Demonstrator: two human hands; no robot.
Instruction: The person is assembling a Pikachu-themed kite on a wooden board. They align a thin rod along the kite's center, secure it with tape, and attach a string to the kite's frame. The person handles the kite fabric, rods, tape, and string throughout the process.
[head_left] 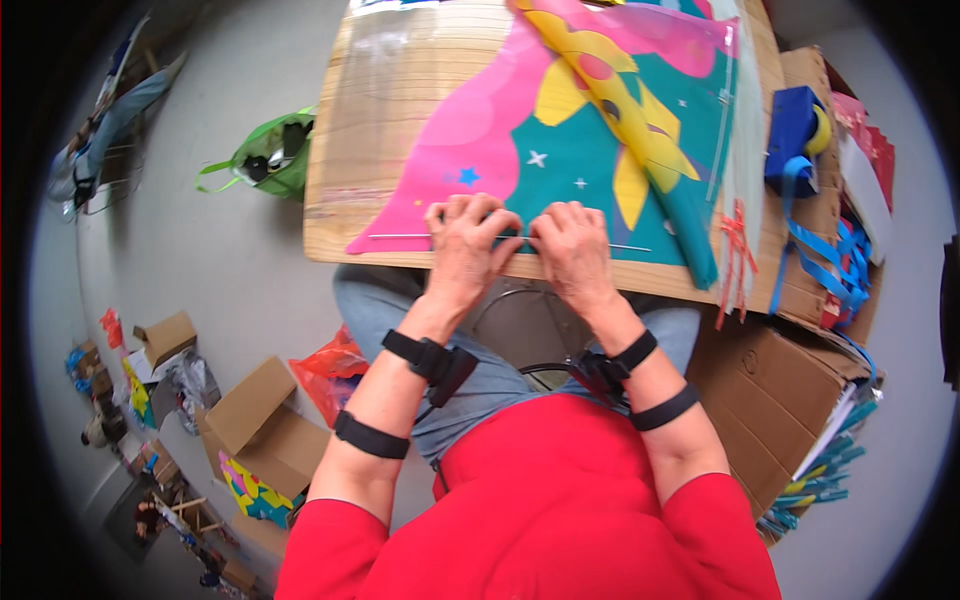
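A pink and teal printed fabric sheet (470,130), shaped like a kite sail, lies on the wooden table in front of me. Its yellow star figure (610,95) runs along a folded, partly rolled strip. Near the close edge, a thin white rod (400,236) lies crosswise over the cloth. My left hand (468,235) bends its fingers over the rod left of its middle. Close beside it, my right hand (572,245) pinches at the same rod, thumbs nearly meeting. Both palms face down, so the fingertips are partly hidden. Another thin rod (722,120) lies along the sheet's right edge.
Clear plastic film (380,110) covers the table's left part. Red strips (737,255) hang over its right corner. At right are a blue tape dispenser (792,135), blue ribbon (835,265) and a carton (770,410). A green bag (270,155) and open box (270,420) stand left.
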